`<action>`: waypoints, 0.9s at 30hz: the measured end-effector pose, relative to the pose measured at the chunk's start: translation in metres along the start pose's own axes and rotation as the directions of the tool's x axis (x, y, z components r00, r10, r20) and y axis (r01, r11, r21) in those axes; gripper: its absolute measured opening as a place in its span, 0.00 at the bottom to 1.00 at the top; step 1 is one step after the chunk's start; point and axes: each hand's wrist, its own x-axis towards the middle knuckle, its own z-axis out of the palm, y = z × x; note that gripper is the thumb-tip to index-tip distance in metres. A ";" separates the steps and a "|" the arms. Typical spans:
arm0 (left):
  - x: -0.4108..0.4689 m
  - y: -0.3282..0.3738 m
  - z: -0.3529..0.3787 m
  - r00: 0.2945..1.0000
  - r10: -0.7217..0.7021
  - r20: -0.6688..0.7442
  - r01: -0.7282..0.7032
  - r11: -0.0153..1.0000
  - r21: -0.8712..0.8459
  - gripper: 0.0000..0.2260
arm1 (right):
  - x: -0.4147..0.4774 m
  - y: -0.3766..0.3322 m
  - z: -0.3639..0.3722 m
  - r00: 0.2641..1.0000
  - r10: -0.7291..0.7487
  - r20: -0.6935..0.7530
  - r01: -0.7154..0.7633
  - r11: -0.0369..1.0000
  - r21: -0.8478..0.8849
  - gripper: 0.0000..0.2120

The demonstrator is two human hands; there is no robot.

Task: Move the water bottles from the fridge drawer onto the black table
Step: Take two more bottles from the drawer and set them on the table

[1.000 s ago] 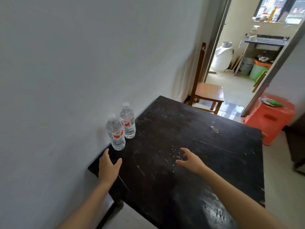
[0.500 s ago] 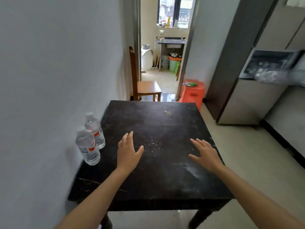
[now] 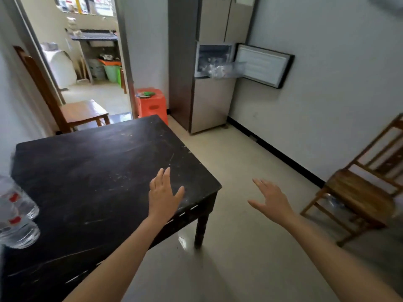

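Your left hand hangs over the right corner of the black table, fingers straight and close together, thumb out, holding nothing; your right hand is out over the floor, fingers spread wide, also holding nothing; two water bottles stand side by side on the table's left edge, partly cut off by the frame; farther off, the fridge has its small door swung open and its drawer pulled out, the clear contents too blurred to make out.
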 end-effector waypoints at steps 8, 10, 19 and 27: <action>-0.032 0.110 0.054 0.976 0.184 0.116 -0.178 0.982 -0.063 0.30 | -0.087 0.118 -0.041 0.979 0.190 -0.067 -0.188 0.982 0.035 0.34; -0.047 0.144 0.077 0.965 0.227 0.131 -0.220 0.973 -0.066 0.29 | -0.111 0.152 -0.054 0.972 0.212 -0.101 -0.212 0.977 0.013 0.33; -0.139 0.290 0.184 0.912 0.349 0.217 -0.330 0.936 -0.121 0.30 | -0.208 0.292 -0.109 0.971 0.196 -0.137 -0.214 0.968 -0.129 0.32; -0.162 0.355 0.224 0.903 0.373 0.215 -0.361 0.928 -0.092 0.30 | -0.243 0.369 -0.130 0.960 0.227 -0.162 -0.253 0.955 -0.157 0.32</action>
